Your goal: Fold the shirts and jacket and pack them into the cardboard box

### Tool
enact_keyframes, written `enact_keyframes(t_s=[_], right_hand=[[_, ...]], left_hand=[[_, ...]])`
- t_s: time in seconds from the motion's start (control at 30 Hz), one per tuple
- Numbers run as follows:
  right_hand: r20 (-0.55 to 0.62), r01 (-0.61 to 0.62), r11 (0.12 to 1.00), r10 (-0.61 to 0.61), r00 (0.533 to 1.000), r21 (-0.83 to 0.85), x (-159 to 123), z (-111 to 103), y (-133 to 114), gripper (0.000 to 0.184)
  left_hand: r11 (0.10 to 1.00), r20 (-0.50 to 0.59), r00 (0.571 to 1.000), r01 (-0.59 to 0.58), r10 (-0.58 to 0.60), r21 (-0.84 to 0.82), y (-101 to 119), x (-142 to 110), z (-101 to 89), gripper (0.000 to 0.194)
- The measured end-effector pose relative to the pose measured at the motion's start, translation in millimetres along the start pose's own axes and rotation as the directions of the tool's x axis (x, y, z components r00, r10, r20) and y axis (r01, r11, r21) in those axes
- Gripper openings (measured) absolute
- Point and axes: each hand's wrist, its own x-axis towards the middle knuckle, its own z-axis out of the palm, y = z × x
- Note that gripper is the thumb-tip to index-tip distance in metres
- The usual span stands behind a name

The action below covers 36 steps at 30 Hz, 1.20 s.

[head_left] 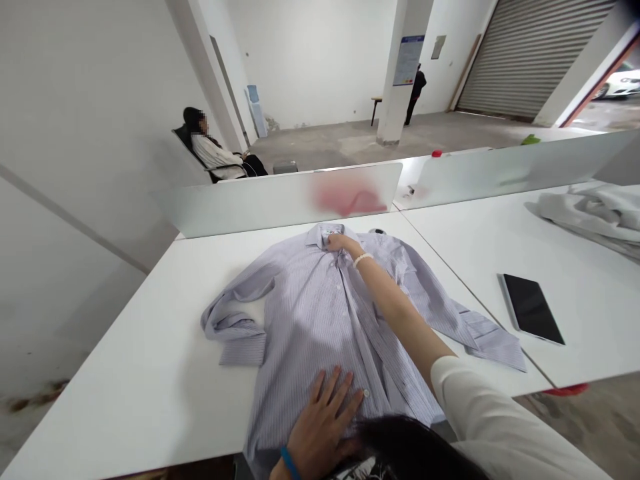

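A light purple striped button-up shirt (305, 320) lies front up on the white table, its collar at the far end and both sleeves spread out. The sleeve on the left is bent back in a loop, while the one on the right stretches towards the table seam. My left hand (325, 413) rests flat on the lower front of the shirt, fingers spread, close to a button. Reaching across it, my right hand (341, 243) is closed at the collar (316, 237), with the fingers curled on the fabric by the neck opening. Dark hair hides part of the shirt's bottom edge.
A black-screened tablet (533, 308) lies on the right table section. Beyond it is a heap of pale grey cloth (595, 213). A low frosted divider (280, 200) runs along the table's back edge. Past it, one person (220, 153) sits and another stands by a pillar.
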Motion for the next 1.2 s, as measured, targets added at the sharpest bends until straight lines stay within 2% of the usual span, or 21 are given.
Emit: enact_keyframes(t_s=[0.13, 0.27, 0.37, 0.43, 0.53, 0.6, 0.67, 0.8, 0.93, 1.03, 1.1, 1.2], right_hand=[[-0.016, -0.013, 1.000, 0.013, 1.000, 0.015, 3.6, 2.9, -10.0, 0.043], [-0.086, -0.069, 0.997, 0.070, 0.994, 0.018, 10.0, 11.1, -21.4, 0.037], [-0.159, -0.110, 0.993, 0.114, 0.981, 0.036, 16.1, 4.7, -20.1, 0.041], [-0.167, -0.096, 0.994, 0.103, 0.981, 0.049, 18.6, -5.8, -11.5, 0.043], [-0.140, -0.015, 0.998, 0.023, 0.990, 0.061, 15.3, -21.4, 11.7, 0.041], [-0.100, 0.048, 0.997, -0.042, 0.994, 0.062, 7.4, -26.2, 30.0, 0.035], [-0.025, 0.120, 0.991, -0.119, 0.993, 0.063, -3.5, -24.9, 45.7, 0.036], [0.106, 0.276, 0.959, -0.281, 0.954, 0.060, -23.0, -12.9, 62.4, 0.042], [0.096, 0.364, 0.932, -0.361, 0.928, -0.009, -27.2, -4.3, 67.8, 0.041], [0.035, 0.368, 0.926, -0.366, 0.930, -0.084, -23.1, -2.5, 69.7, 0.030], [0.000, 0.374, 0.919, -0.377, 0.926, -0.123, -20.5, -2.7, 70.5, 0.024], [-0.014, 0.404, 0.901, -0.411, 0.911, -0.160, -20.7, -3.2, 72.8, 0.031]], left_hand=[[0.999, -0.050, 0.998, -0.037, 0.037, 0.013, 1.6, 3.0, -2.3, 0.070], [0.999, -0.054, 0.998, -0.046, 0.045, -0.016, 0.0, 7.5, -10.6, 0.065], [0.999, -0.071, 0.997, -0.023, 0.020, -0.033, 0.7, 9.8, -12.8, 0.062], [0.997, -0.115, 0.993, 0.012, -0.021, -0.072, 3.8, 12.9, -12.6, 0.055], [0.954, -0.173, 0.962, 0.164, -0.211, -0.249, 11.4, 24.9, -14.8, 0.034], [0.885, -0.153, 0.921, 0.282, -0.358, -0.371, 16.5, 38.5, -19.3, 0.025], [0.829, -0.108, 0.890, 0.362, -0.444, -0.426, 20.5, 54.0, -24.9, 0.025], [0.803, -0.008, 0.889, 0.409, -0.457, -0.433, 26.1, 79.2, -33.0, 0.032], [0.813, 0.077, 0.903, 0.416, -0.424, -0.407, 32.0, 88.9, -33.8, 0.024], [0.799, 0.067, 0.898, 0.418, -0.434, -0.432, 35.5, 87.5, -32.2, 0.010], [0.785, 0.041, 0.898, 0.405, -0.439, -0.469, 36.6, 84.4, -30.6, 0.010], [0.773, -0.004, 0.897, 0.379, -0.443, -0.508, 36.8, 80.7, -27.8, 0.014]])
